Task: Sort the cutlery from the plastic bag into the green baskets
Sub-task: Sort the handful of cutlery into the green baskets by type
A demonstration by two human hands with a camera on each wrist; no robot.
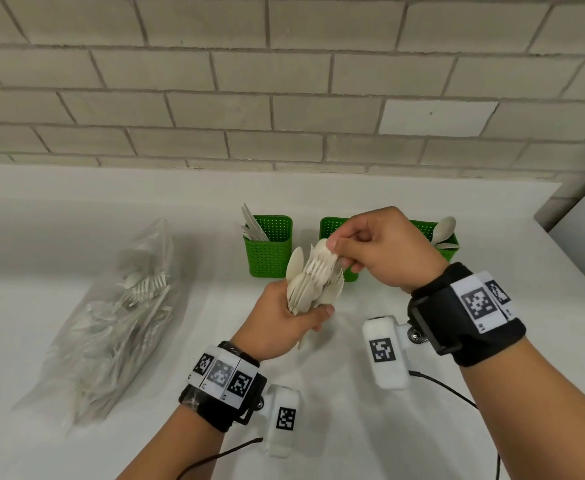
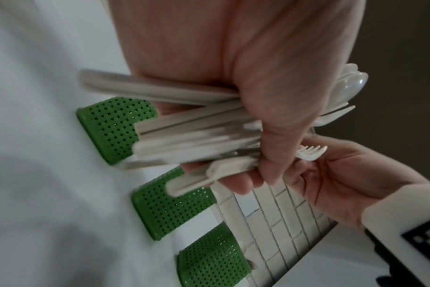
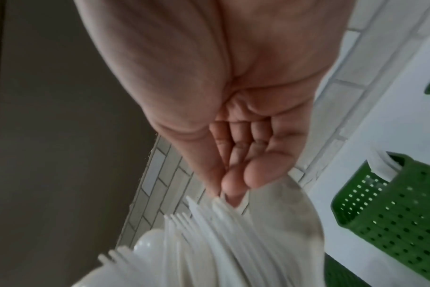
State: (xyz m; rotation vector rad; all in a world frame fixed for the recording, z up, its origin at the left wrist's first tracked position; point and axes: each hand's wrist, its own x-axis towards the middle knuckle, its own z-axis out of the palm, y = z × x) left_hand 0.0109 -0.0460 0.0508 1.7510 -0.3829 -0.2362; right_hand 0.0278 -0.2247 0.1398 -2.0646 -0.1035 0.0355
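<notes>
**Hands mid-sort: picking one piece from the held bundle**

Left hand (image 1: 286,318), centre of the head view: fingers wrapped round a mixed bundle of white cutlery (image 1: 313,280), handles down, heads fanned upward; forks and spoons both visible. Right hand (image 1: 377,247), just right of and above the bundle: thumb and fingertips pinched on the tip of one piece at the top of the fan. Kind of piece not resolved; the left wrist view shows fork tines (image 2: 312,152) close to the right palm.

Plastic bag (image 1: 111,323) lying flat at left of frame, well apart from the hands, cutlery inside.

Three green baskets behind the hands: left basket (image 1: 270,251) holding a few flat pieces, middle basket (image 1: 331,228) largely hidden by the right hand, right basket (image 1: 448,249) holding spoons.

Step judged: separating a single piece from the bundle. Sort at an early stage, judging by the bag's contents.

Next move calls for: drawing the pinched piece clear without dragging its neighbours, left grip kept firm; then carrying it to the basket of matching kind.
</notes>
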